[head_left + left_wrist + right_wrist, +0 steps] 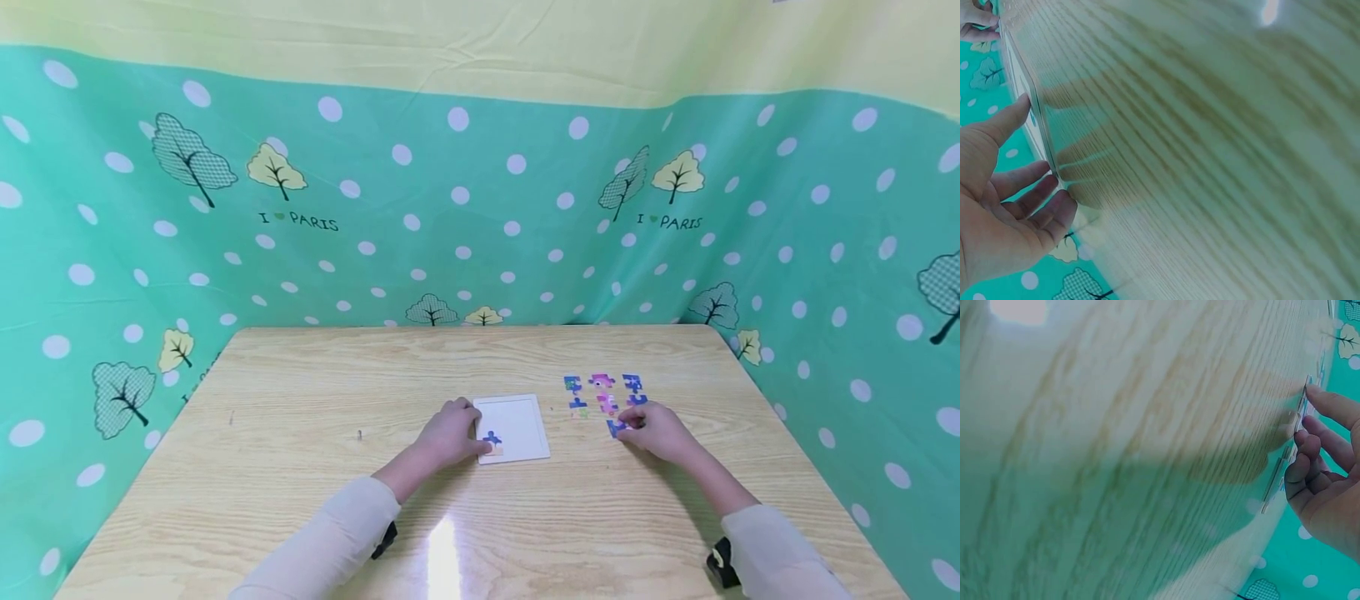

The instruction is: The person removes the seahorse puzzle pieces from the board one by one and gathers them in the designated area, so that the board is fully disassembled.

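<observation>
A white square puzzle tray (517, 427) lies on the table, with a puzzle piece (492, 439) in its near left corner. My left hand (448, 433) rests along the tray's left edge, its thumb at that piece and its other fingers farther up the edge. The left wrist view shows that hand (1007, 187) with thumb and fingers spread against the tray's rim. Right of the tray, my right hand (656, 431) pinches a blue puzzle piece (615, 427) at table level between thumb and index finger. In the right wrist view the other fingers of this hand (1329, 469) are curled.
Several loose puzzle pieces lie in rough columns right of the tray, among them a pink one (602, 381), a blue one (632, 382) and a blue-green one (573, 384). A green dotted curtain (465, 217) hangs behind the wooden table (300, 392).
</observation>
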The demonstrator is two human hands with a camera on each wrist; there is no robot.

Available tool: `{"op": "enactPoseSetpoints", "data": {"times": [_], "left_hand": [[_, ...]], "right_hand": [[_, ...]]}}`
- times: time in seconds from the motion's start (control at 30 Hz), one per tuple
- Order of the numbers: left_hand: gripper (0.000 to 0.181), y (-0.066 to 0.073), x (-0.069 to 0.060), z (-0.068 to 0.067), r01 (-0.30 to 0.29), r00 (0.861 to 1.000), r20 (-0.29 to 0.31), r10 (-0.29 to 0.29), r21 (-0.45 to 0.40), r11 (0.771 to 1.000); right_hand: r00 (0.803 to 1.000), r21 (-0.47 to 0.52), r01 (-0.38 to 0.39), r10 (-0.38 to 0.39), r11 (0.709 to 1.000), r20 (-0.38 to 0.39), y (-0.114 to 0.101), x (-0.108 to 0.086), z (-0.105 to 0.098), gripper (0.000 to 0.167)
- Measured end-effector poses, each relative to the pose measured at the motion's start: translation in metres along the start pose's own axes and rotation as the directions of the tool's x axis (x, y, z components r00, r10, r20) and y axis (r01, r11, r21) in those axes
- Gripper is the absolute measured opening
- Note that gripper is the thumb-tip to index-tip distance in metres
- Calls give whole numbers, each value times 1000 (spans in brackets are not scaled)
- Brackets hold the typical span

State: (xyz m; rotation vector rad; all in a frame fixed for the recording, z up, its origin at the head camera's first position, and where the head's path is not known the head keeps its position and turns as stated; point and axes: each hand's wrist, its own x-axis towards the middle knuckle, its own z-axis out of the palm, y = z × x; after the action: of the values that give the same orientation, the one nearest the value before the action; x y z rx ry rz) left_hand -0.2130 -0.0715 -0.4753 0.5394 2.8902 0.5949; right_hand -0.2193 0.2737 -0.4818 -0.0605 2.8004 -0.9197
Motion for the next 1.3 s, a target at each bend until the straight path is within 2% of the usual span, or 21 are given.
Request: {"op": "enactPoseSetpoints", "data": {"times": [0.43, 0.63, 0.93, 1.3], "left_hand": [[52, 1, -1, 0, -8, 1000, 10, 7, 12, 1000], [51, 2, -2, -1, -4, 1000, 6, 4, 9, 1000], [51, 2, -2, -1, -4, 1000, 9, 4, 13, 1000], [49, 2, -3, -1, -26, 1000, -6, 26, 29, 999]], "right_hand": [[1000, 6, 6, -6, 1000, -8, -2, -2, 1, 34], [999, -8, 39, -39, 999, -31, -5, -3, -1, 28], [994, -1, 101, -101, 995, -34, -19, -3, -2, 30], [985, 4, 169, -169, 986, -21, -42, 0, 8, 29]]}}
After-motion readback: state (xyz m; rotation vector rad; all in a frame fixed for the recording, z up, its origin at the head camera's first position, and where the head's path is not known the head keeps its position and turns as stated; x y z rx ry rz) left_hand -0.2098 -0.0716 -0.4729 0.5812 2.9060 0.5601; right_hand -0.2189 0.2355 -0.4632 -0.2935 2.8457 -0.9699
